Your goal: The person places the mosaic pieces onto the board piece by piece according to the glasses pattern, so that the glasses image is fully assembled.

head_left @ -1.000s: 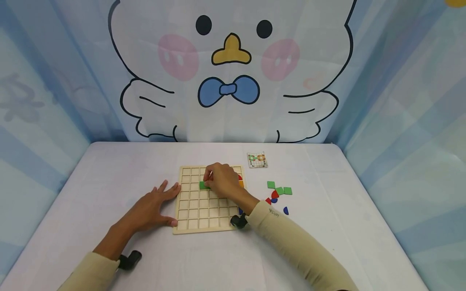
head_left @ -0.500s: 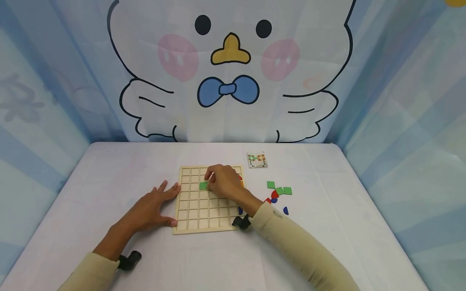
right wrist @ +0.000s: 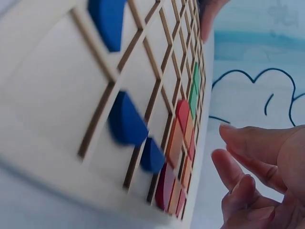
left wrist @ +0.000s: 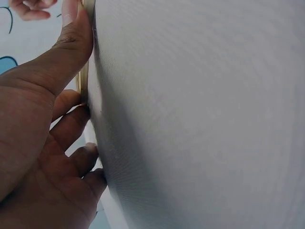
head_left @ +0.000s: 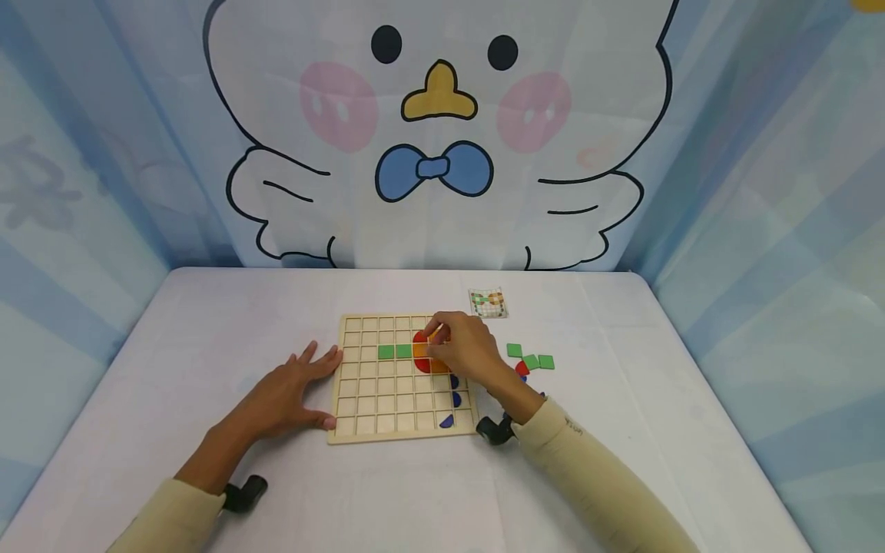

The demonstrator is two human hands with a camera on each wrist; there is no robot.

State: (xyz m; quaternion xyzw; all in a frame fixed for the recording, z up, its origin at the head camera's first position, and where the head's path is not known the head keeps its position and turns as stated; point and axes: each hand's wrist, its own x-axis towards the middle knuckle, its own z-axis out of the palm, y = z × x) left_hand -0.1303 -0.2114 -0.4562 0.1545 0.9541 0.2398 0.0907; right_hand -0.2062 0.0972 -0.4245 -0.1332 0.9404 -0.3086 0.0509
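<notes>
A wooden grid board (head_left: 366,405) lies on the table. My left hand (head_left: 286,395) rests spread along its left side, the thumb by the near corner and the fingertips at the edge; the left wrist view shows the thumb (left wrist: 71,43) against the rim. Two green square tiles (head_left: 404,351) sit side by side in one row. To their right are red pieces (head_left: 422,367) and orange tiles (head_left: 419,351), partly covered by my right hand (head_left: 469,352). In the right wrist view its loosely bent fingers hold nothing. Several blue half-round pieces (right wrist: 126,121) sit along the board's right part.
Right of the board lie loose green squares (head_left: 514,350), a red piece (head_left: 522,369) and blue pieces partly behind the right wrist. A small printed pattern card (head_left: 488,304) lies beyond the board. A cartoon-print curtain (head_left: 442,230) hangs behind the white table (head_left: 228,330).
My right hand has left the green tiles and moved right over the red and orange pieces. A second green square and blue pieces now show. The left hand has stayed put.
</notes>
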